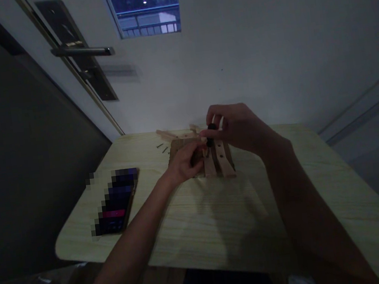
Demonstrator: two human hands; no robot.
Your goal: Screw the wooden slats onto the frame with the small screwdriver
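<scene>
Wood pc [225, 161], angled; blk screwdriver [210, 142] in R hand [237, 125].

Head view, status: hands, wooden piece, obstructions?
Right hand gripping black-handled tool, pointed down at wooden piece. Left hand close beside it. Loose screws, phone lie left, not blocking.

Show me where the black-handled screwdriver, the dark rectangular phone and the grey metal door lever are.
Black-handled screwdriver [209, 143]: head view, on the lower part of its handle.
Dark rectangular phone [121, 200]: head view, on its screen.
Grey metal door lever [89, 51]: head view, on the middle of its bar.
</scene>
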